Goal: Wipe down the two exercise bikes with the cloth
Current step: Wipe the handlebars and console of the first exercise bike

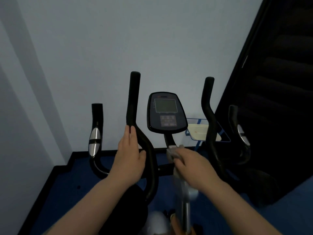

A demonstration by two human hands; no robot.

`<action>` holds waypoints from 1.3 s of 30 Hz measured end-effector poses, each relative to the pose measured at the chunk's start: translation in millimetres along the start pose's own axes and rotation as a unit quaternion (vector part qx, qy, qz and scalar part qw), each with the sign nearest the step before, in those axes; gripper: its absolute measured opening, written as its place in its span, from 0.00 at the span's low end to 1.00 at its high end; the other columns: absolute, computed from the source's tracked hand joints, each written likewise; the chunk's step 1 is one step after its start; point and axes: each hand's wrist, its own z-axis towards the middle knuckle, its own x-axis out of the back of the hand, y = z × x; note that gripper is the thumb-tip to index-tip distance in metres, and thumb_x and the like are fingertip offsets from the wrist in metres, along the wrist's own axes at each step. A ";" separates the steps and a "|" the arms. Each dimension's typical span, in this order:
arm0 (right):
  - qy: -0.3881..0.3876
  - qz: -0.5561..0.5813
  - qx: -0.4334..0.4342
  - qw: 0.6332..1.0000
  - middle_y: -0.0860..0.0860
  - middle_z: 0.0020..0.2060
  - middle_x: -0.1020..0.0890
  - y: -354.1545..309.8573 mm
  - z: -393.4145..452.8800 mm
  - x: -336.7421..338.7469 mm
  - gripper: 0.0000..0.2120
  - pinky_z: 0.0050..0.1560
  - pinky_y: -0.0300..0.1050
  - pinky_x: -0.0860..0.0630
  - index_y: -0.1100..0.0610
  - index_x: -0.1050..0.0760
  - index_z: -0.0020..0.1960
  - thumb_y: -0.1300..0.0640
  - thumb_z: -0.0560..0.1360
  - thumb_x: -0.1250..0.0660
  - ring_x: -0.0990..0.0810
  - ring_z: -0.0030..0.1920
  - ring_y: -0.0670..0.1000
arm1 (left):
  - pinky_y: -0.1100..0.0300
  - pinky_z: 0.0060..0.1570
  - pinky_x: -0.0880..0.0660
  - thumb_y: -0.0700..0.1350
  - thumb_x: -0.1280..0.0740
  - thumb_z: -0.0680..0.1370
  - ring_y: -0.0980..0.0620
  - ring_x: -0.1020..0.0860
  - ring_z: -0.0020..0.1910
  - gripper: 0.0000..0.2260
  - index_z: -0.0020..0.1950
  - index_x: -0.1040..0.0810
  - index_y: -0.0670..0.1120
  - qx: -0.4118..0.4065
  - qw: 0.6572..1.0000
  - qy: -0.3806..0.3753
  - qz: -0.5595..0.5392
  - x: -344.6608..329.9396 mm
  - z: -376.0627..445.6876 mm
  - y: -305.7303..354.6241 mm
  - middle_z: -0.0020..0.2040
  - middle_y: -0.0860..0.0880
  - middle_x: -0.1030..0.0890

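One bike [153, 160] is in work now: the right hand [191, 165] has its grip clenched around the cloth [171, 152] at the stem under the console [166, 112], while the left hand [130, 155] grasps the handlebar [133, 99]. I judge most wiping is left; a second bike is not clearly seen.

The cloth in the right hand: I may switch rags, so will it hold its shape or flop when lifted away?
Probably floppy: the cloth bunches in the right hand and drapes below the fingers. Likely light, since a loose grip holds it.
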 end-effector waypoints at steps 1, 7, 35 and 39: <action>0.036 0.012 0.034 0.999 0.42 0.54 0.25 3.1 -10.2 -5.5 0.11 0.50 0.36 0.34 0.48 0.25 0.60 0.56 0.80 0.41 0.28 0.57 0.44 | 0.64 0.70 0.49 0.46 0.43 0.83 0.50 0.48 0.77 0.34 0.77 0.66 0.50 0.000 1.000 -0.017 0.010 -0.5 -8.5 -1.2 0.78 0.53 0.67; 0.252 0.165 -0.020 0.953 0.39 0.53 0.22 9.9 -8.3 -41.3 0.12 0.52 0.35 0.31 0.47 0.23 0.60 0.56 0.80 0.39 0.26 0.56 0.41 | 0.59 0.50 0.26 0.49 0.46 0.84 0.51 0.23 0.54 0.32 0.78 0.66 0.55 0.015 0.997 -0.049 0.049 5.4 -25.3 3.2 0.79 0.52 0.49; 0.176 0.188 -0.029 0.966 0.43 0.63 0.27 -79.7 -19.2 -67.9 0.18 0.66 0.52 0.31 0.42 0.38 0.70 0.47 0.81 0.44 0.32 0.66 0.47 | 0.72 0.70 0.59 0.44 0.46 0.84 0.66 0.37 0.66 0.15 0.69 0.29 0.54 -0.058 0.997 -0.040 -0.001 36.7 -66.1 -38.5 0.67 0.60 0.28; 0.048 0.160 -0.083 0.983 0.49 0.60 0.27 -55.9 1.1 -51.0 0.17 0.58 0.46 0.32 0.42 0.36 0.69 0.42 0.81 0.46 0.30 0.65 0.53 | 0.73 0.68 0.59 0.39 0.43 0.82 0.67 0.36 0.64 0.15 0.61 0.23 0.54 -0.043 0.995 -0.025 -0.089 33.1 -66.0 -41.3 0.63 0.60 0.27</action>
